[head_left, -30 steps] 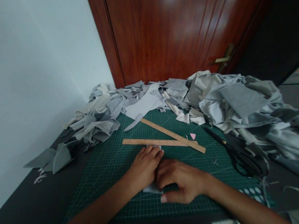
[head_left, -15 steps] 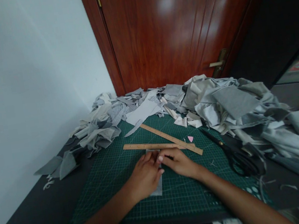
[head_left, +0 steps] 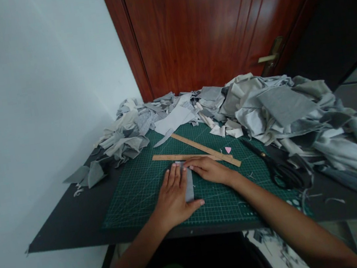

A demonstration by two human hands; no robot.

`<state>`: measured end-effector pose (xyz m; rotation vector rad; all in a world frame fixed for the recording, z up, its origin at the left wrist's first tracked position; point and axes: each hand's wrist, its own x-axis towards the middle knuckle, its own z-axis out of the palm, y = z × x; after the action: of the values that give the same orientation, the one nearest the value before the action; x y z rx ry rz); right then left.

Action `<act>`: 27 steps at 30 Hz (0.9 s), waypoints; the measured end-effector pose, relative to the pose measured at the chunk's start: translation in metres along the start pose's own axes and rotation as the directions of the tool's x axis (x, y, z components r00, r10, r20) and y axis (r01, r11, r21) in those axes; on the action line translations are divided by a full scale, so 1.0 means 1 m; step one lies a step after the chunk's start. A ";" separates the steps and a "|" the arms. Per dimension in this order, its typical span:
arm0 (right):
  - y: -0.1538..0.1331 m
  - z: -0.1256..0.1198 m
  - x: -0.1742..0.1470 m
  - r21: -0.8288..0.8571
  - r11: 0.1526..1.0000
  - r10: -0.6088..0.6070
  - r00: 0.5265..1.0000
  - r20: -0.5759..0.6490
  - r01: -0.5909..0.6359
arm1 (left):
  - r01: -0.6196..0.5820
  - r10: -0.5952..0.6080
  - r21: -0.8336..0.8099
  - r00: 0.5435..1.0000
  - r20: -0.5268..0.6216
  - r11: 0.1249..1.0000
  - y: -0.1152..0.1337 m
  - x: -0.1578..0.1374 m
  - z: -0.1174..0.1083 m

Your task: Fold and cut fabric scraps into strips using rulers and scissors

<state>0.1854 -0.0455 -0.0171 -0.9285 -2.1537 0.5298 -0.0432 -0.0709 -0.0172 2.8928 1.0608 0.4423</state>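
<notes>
A small strip of pale grey fabric [head_left: 189, 189] lies lengthwise on the green cutting mat [head_left: 130, 195]. My left hand [head_left: 173, 197] rests flat over its left side, fingers stretched out and thumb spread to the right across its lower end. At the strip's upper right edge, my right hand [head_left: 207, 169] has its fingers bent and held together, the tips closed on the fabric beside my left fingertips. Just beyond both hands, one wooden ruler [head_left: 168, 157] lies crosswise and a second wooden ruler [head_left: 197, 145] slants over it.
Black scissors [head_left: 281, 171] lie right of the mat, and a pink triangular piece of chalk [head_left: 228, 150] sits near the rulers. Heaps of grey and cream fabric scraps [head_left: 244, 102] line the back and right of the black table [head_left: 78, 225]. Behind stands a wooden door [head_left: 189, 29].
My left hand has flattened out, its fingers now straight on the fabric. My right fingertips have come down to the strip's upper edge. The view has tilted downward.
</notes>
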 end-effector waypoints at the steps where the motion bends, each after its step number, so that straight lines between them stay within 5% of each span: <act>1: -0.001 -0.001 -0.001 -0.023 1.000 -0.004 1.000 0.013 0.004 | 0.001 -0.001 0.000 1.000 0.013 1.000 0.003 -0.006 -0.002; 6: -0.014 0.001 -0.001 -0.210 0.977 -0.015 0.998 0.064 0.029 | -0.057 0.060 -0.032 0.995 0.083 0.998 0.025 -0.048 0.001; 11: -0.020 0.008 0.000 -0.288 0.958 0.013 0.999 0.037 -0.002 | 0.018 -0.015 0.063 0.999 -0.035 0.998 0.060 -0.078 0.030; 16: -0.021 0.009 -0.004 -0.303 0.953 0.029 0.997 0.066 -0.008 | 0.111 -0.087 0.121 0.979 -0.187 0.986 0.077 -0.078 0.047; 22: -0.021 0.006 -0.009 -0.365 0.931 0.097 0.975 0.201 -0.017 | 0.152 -0.143 0.024 0.966 -0.216 0.988 0.078 -0.072 0.039; 27: -0.023 0.007 -0.007 -0.395 0.917 0.126 0.980 0.153 -0.056 | 0.235 -0.217 0.044 0.942 -0.256 0.971 0.077 -0.072 0.036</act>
<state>0.1729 -0.0661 -0.0113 -1.2425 -2.4376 0.2330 -0.0373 -0.1729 -0.0600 2.7803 1.4546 0.7856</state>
